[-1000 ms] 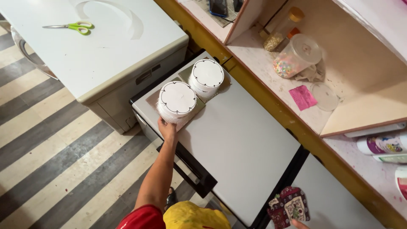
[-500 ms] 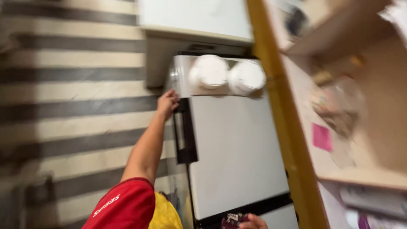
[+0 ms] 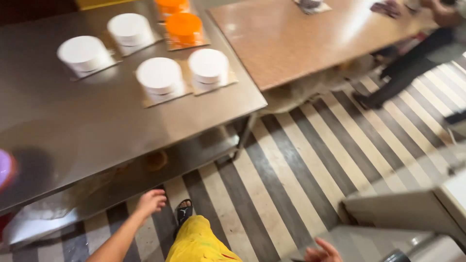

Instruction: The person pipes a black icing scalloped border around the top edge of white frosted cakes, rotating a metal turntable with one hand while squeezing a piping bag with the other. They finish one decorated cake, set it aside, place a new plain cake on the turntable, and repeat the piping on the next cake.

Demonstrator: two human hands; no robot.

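Left hand (image 3: 151,202) loosely open, empty, beside steel table (image 3: 97,126); right hand (image 3: 324,251) half-seen, grip unclear; white round cakes (image 3: 159,77).

We see four white round cakes (image 3: 160,76) on tan boards toward the far edge of the grey steel table (image 3: 111,126), with two bright orange cakes (image 3: 184,28) at its far right corner and a purple blur (image 3: 5,167) at its left edge. Beside it the second table (image 3: 301,39) is reddish brown, and the floor (image 3: 291,179) runs in cream and dark grey stripes. Our trousers (image 3: 196,240) are bright yellow, our sandal (image 3: 183,211) black.
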